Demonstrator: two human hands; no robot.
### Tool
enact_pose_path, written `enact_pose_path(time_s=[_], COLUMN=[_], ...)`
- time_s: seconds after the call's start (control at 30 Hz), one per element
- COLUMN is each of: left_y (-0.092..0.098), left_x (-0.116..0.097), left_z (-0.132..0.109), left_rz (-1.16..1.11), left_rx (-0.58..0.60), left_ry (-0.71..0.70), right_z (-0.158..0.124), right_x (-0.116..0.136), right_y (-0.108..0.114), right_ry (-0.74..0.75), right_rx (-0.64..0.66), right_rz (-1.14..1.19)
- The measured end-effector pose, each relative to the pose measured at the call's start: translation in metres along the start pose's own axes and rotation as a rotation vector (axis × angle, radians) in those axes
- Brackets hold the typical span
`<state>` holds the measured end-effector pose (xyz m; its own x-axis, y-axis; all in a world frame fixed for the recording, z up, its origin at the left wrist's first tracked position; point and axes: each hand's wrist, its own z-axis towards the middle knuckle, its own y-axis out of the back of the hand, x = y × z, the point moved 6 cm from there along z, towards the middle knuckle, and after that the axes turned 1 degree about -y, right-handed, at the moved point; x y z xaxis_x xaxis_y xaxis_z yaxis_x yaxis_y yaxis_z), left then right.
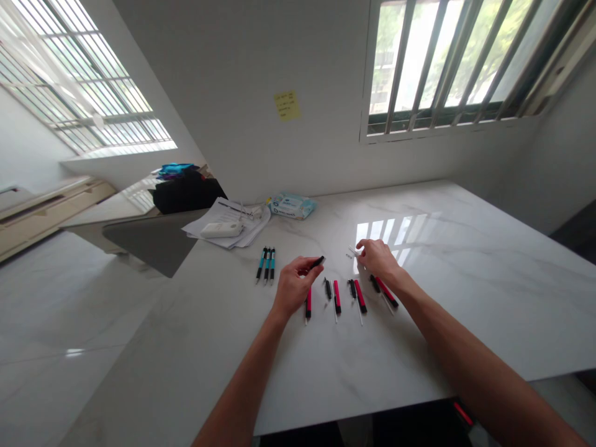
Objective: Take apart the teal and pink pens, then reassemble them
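Note:
My left hand (294,284) is closed on a small black pen part (317,262), held just above the white marble table (419,347). My right hand (376,257) rests on the table with its fingers curled over small white pieces (352,252) at its fingertips. Between and below my hands lie several red and black pen bodies (359,296) in a row, some with thin white refills beside them. Three blue and black pens (267,264) lie side by side to the left of my left hand.
A stack of papers (230,223) with a white device on top and a pack of wet wipes (292,205) sit near the wall. A black bag (186,189) lies on a lower surface to the left. A yellow sticky note (287,105) hangs on the wall.

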<state>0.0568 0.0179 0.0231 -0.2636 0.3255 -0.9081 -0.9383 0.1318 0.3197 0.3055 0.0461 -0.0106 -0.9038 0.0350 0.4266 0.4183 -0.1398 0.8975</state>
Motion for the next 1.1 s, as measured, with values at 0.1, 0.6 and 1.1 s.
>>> enact_pose_path(time_s=[0.1, 0.6, 1.1], left_y=[-0.001, -0.011, 0.004], left_x=[0.002, -0.006, 0.005], left_z=[0.0, -0.004, 0.002], left_rz=[0.014, 0.048, -0.448], left_rx=[0.008, 0.092, -0.122], left_ry=[-0.004, -0.011, 0.127], right_z=[-0.002, -0.016, -0.024], right_x=[0.005, 0.051, 0.055], right_y=[0.009, 0.034, -0.003], right_ry=[0.013, 0.166, 0.236], right_rx=[-0.021, 0.033, 0.017], right_rz=[0.109, 1.127, 0.324])
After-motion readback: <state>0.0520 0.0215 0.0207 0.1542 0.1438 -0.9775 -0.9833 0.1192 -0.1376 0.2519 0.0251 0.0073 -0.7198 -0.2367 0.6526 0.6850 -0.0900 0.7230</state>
